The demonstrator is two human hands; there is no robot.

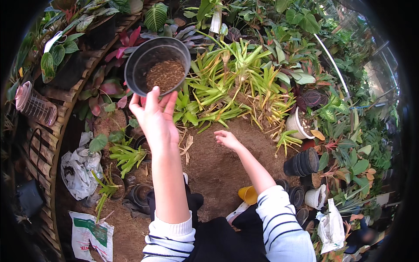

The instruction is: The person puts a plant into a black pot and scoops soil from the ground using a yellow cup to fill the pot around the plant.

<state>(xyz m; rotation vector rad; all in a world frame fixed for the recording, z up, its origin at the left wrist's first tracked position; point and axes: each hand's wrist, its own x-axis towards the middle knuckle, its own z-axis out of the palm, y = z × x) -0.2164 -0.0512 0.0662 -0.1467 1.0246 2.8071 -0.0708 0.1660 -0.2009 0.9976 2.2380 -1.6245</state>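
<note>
My left hand [157,114] holds a black plastic pot [134,70] up at arm's length by its near side, thumb towards the rim. Brown, loose, chaffy potting material lies inside the tilted pot. My right hand [226,139] is empty, its fingers loosely apart, above the brown ground. Beyond it lies a large heap of yellow-green leafy plants [229,88] with dry, brown leaves among them. A smaller green plant [127,157] sits in a dark pot at the left.
Stacked black pots [301,162] lean at the right near a white pot [298,126]. A yellow pot [248,195] lies by my foot. White plastic bags [78,170] and a printed sack [91,235] are at left, beside bamboo slats [49,140]. Another person [360,234] is at far lower right.
</note>
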